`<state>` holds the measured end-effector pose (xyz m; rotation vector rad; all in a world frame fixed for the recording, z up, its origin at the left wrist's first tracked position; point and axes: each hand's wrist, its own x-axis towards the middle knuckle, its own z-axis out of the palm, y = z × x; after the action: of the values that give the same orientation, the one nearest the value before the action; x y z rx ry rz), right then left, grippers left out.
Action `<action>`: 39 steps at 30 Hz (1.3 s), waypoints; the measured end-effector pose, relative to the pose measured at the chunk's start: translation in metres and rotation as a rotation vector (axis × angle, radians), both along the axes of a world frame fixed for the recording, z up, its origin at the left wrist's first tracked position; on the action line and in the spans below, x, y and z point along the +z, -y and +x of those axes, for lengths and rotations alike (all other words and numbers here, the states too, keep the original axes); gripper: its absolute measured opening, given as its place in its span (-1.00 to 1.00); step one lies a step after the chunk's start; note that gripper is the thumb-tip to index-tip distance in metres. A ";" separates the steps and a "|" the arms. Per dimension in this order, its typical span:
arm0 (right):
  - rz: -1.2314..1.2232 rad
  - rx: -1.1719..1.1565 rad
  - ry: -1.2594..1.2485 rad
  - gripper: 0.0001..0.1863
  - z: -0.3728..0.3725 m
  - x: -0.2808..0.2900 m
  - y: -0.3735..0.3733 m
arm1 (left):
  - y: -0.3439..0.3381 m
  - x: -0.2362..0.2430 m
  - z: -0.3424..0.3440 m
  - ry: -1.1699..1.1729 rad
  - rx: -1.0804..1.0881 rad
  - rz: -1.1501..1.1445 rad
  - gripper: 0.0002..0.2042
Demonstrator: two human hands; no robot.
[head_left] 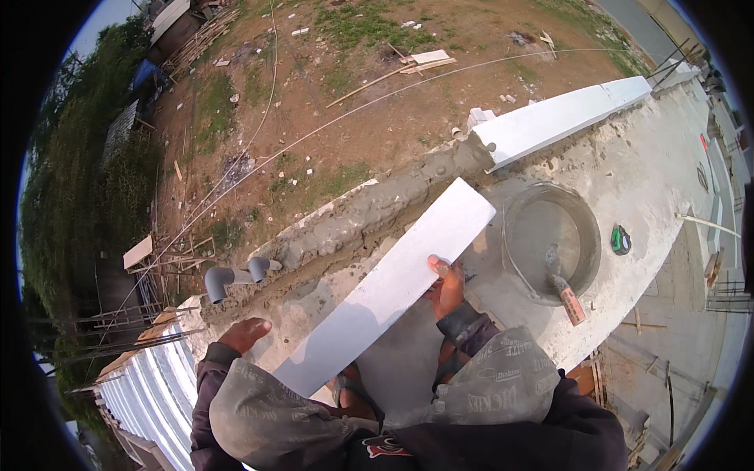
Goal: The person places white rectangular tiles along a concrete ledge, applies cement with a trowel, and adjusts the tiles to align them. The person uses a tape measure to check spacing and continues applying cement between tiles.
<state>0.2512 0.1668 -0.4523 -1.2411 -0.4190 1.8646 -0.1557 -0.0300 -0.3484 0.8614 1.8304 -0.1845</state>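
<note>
A long white building block (393, 282) lies slantwise before my knees, its lower left part in shadow. My right hand (446, 289) grips its near right edge, with the thumb on the top face and the other fingers mostly hidden beneath. To the left of the block, my left hand (247, 335) is held apart from it, fingers stretched out and empty. Beyond the block runs a strip of wet grey mortar (353, 210) along the slab's edge. It meets a row of laid white blocks (565, 118) at the upper right.
A round mortar tub (593, 235) stands at the right, a trowel with an orange handle (571, 302) leaning in it. Beside it sits a green and black tape measure (620, 239). Two grey pipe elbows (222, 282) rise near the left end. Past the slab's edge lies lower dirt ground (314, 118).
</note>
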 end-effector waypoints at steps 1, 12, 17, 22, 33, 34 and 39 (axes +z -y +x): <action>0.028 -0.009 0.015 -0.34 0.000 0.001 -0.002 | 0.032 0.004 -0.007 0.022 0.084 -0.006 -0.15; 0.036 -0.006 -0.028 -0.41 0.006 -0.017 -0.024 | 0.131 -0.074 0.068 0.616 1.175 0.548 -0.19; 0.018 -0.021 -0.025 -0.42 0.007 -0.031 -0.041 | 0.090 -0.071 0.080 0.716 1.233 0.661 -0.23; 0.031 0.006 -0.124 -0.39 0.012 -0.051 -0.049 | 0.074 -0.085 0.063 0.650 1.165 0.740 -0.25; -0.055 -0.020 -0.141 -0.41 0.020 -0.068 -0.059 | 0.065 -0.117 0.053 0.657 1.207 0.708 -0.33; -0.068 -0.021 -0.135 -0.41 0.021 -0.069 -0.059 | 0.063 -0.115 0.054 0.714 1.193 0.733 -0.30; -0.051 -0.029 -0.184 -0.38 0.026 -0.074 -0.063 | 0.056 -0.116 0.057 0.616 1.179 0.724 -0.33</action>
<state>0.2773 0.2302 -0.5259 -1.0915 -0.2541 1.9550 -0.0988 -0.0861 -0.4645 0.1123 1.5041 1.3859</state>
